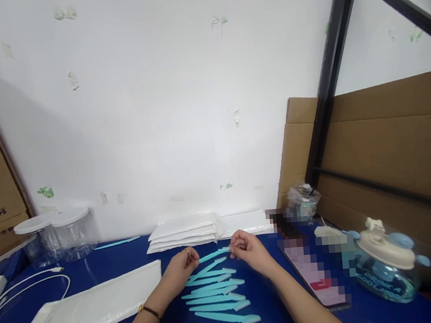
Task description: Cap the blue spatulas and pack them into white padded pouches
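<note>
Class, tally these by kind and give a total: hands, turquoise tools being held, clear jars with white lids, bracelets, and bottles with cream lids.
Hands (left hand, right hand): 2
Held turquoise tool: 1
White-lidded jars: 2
Bracelet: 1
Cream-lidded bottle: 1
Total: 7

Head-worn view, facing forward (and down), over blue tabletop (114,259), toward wall (166,105)

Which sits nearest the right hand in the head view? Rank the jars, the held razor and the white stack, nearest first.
1. Held razor: its right end is in the right hand, its left end in the left hand.
2. White stack: beyond the hands, by the wall.
3. Jars: far left, by the wall.
</note>
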Demonstrator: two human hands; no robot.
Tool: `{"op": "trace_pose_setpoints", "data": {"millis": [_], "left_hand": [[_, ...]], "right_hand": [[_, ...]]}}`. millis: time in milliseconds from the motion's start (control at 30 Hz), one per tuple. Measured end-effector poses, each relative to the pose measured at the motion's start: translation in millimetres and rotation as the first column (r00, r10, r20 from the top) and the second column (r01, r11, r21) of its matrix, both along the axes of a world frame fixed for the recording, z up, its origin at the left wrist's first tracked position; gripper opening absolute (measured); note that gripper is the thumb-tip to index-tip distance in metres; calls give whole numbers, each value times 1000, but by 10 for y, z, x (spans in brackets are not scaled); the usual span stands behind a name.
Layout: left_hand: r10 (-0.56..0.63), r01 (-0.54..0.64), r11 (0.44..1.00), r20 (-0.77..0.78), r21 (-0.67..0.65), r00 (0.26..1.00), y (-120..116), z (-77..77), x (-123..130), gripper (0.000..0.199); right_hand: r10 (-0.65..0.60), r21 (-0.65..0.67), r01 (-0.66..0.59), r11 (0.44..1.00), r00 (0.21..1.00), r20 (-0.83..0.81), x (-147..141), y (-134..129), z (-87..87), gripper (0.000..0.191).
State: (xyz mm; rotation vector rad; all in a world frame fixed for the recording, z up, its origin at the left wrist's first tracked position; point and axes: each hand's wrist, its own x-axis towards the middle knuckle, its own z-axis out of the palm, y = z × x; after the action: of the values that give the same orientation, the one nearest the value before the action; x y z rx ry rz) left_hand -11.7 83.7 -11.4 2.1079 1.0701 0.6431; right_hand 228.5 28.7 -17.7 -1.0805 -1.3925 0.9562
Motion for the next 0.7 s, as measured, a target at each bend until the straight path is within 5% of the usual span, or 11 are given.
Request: {"op": "trace_pose_setpoints", "data": {"millis": [167,333,433,567,633,700], "left_hand": [[-40,41,999,-85,12,996,-3,-12,25,11],[17,26,977,-201,210,979,13,-91,37,14],[-4,62,970,-241,235,970,-75,-51,21,28],[-88,147,980,-370,135,925,-279,64,-10,76],[-121,180,980,-451,90,884,-375,86,-8,98],[-117,186,979,-515,84,849,-463,67,21,100]], "right_hand": [[-27,28,22,999,976,218,-12,-22,-11,13],[-125,108,79,991,838,531,-47,-60,-19,19],[21,6,-32,999,789,614,-77,-140,32,40],[367,-251,-268,930,638,677,-124,-284,120,101],[416,-268,-330,905,560,716,-155,-367,126,119],[382,-216,-351,911,523,762,-189,-476,100,118]]}}
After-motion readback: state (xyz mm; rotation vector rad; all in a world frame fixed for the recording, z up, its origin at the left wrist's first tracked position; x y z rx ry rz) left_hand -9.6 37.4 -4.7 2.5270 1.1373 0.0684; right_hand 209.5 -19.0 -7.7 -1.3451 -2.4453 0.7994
